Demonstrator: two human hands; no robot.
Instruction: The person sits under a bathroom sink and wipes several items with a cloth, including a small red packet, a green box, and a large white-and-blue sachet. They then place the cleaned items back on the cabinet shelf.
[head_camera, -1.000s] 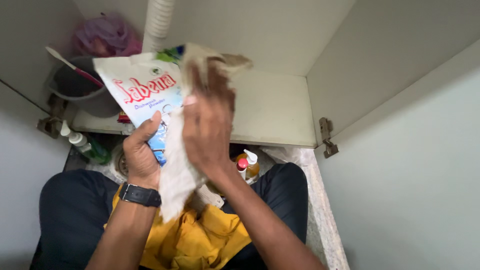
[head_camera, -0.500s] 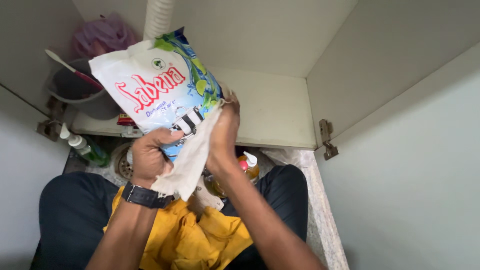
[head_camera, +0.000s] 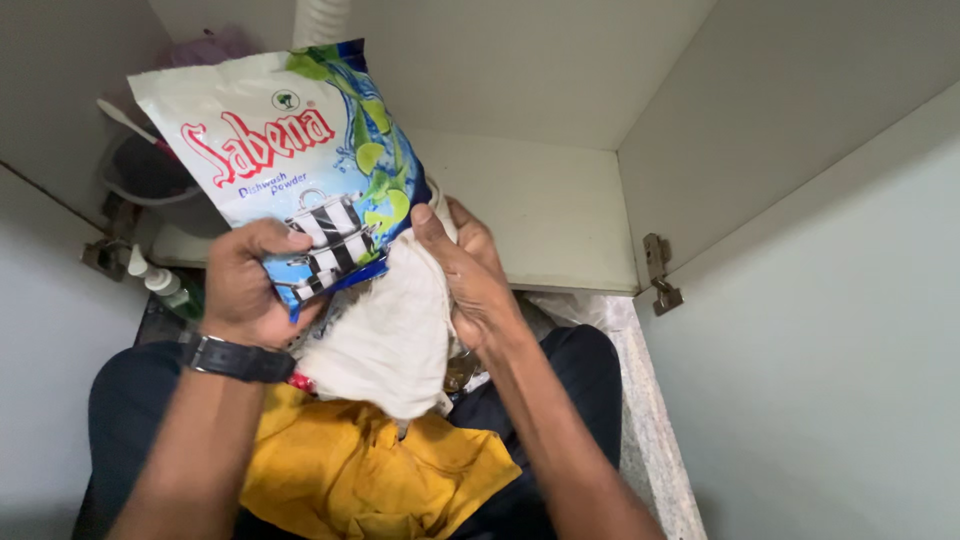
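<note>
Since half a second ago, the detergent pouch (head_camera: 290, 170) has risen and tipped leftward, its top corner now covering most of the purple bag at the back, and the cloth has dropped from the pouch's side to beneath its lower edge.

Left hand (head_camera: 250, 290): closed around the lower left corner of the pouch, thumb across the front face, fingers behind. Black wristwatch (head_camera: 232, 358) on the wrist.

Right hand (head_camera: 468, 275): fingers curled into the off-white cloth (head_camera: 385, 340), pressing it up against the pouch's bottom right corner; thumb tip touching the pouch edge. How firmly the cloth is gripped is hard to judge, as the fabric hides the palm.

Detergent pouch: white, blue and green printed plastic, held tilted in front of the open cabinet, above the lap.

Off-white cloth: bunched, hanging from the right hand down to the lap, overlapping a yellow cloth (head_camera: 370, 475) spread across dark trousers (head_camera: 140, 400).

Cabinet shelf (head_camera: 540, 215): pale, stained, behind the hands. Dark bucket (head_camera: 150, 170) at left rear of the shelf, partly hidden by the pouch, with a pale-handled brush leaning in it. White corrugated pipe (head_camera: 322, 20) rising at the back. Pump bottle (head_camera: 165, 288) with white nozzle standing low at left, just beside the left wrist. Metal door hinge (head_camera: 660, 272) on the right cabinet wall.
</note>
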